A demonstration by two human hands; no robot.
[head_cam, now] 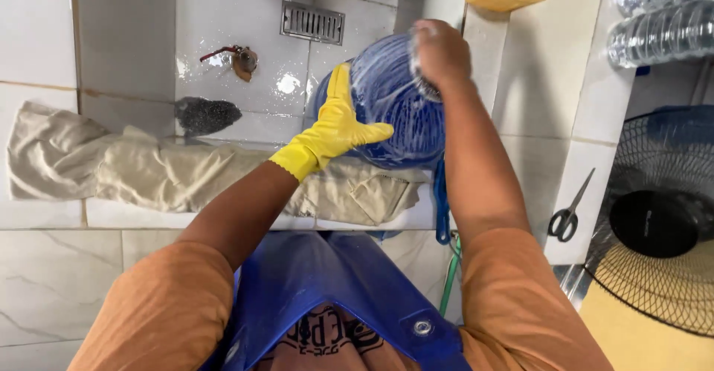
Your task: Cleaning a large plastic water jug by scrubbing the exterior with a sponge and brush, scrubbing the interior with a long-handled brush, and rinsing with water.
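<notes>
1. Nearest the lens, at the bottom of the frame, hangs a blue apron (327, 289) over orange sleeves; both forearms reach up from it toward the centre.
2. Just above, a beige cloth (149, 166) lies draped along the tiled ledge (44, 215), running from the left edge to the middle.
3. Upper centre, a blue fan blade piece (401, 111) is held over the wet tiled basin (223, 14). It looks like thin moulded plastic: light, fairly stiff, glossy with water and soap streaks, so probably slippery. A steady hold would likely be on the blade's edge or the hub, not the flat wet face.
4. Right side of the frame: a black wire fan guard (662, 222) lies on the floor, well apart from the blade.
5. My left hand (335, 129), in a yellow rubber glove, lies spread flat against the blade's left side, thumb out, bracing it.
6. My right hand (439, 51), bare, is closed round what seems a scrubbing pad, pressed on the blade's upper rim.
7. Scissors (569, 211) rest on the white ledge at right.
</notes>
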